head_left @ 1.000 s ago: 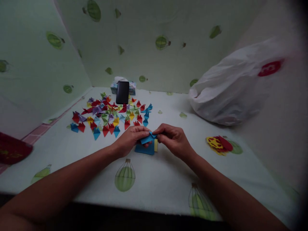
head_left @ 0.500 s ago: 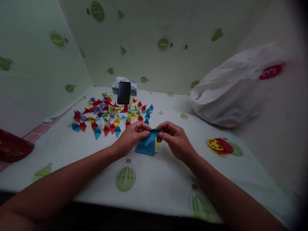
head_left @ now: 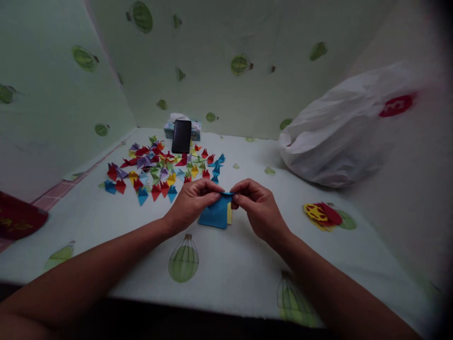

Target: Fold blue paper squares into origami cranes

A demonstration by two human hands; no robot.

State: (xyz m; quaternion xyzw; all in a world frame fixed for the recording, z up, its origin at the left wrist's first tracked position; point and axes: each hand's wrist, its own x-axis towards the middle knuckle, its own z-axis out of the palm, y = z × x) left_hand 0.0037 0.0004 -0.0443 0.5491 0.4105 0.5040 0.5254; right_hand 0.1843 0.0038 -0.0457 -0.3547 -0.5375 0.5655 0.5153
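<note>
Between both hands is a small folded piece of blue origami paper (head_left: 227,193), pinched at its two sides. My left hand (head_left: 196,198) closes thumb and fingertips on its left end. On the right end, my right hand (head_left: 255,202) pinches it the same way. Just below lies a stack of blue paper squares (head_left: 214,216) on the table, with a yellow sheet (head_left: 230,217) showing at its right edge. The hands hide part of the folded piece. Many folded paper cranes (head_left: 164,188) in several colours spread beyond my left hand.
A black phone (head_left: 181,136) leans on a tissue box (head_left: 169,131) at the back. To the right stands a large white plastic bag (head_left: 332,137). Red and yellow cut-outs (head_left: 322,215) lie nearer on the right. A red object (head_left: 21,216) is at the far left.
The blue flap that hung down from the folded paper half a second ago no longer stands out below the fingers. Both hands keep their pinch in nearly the same place.
</note>
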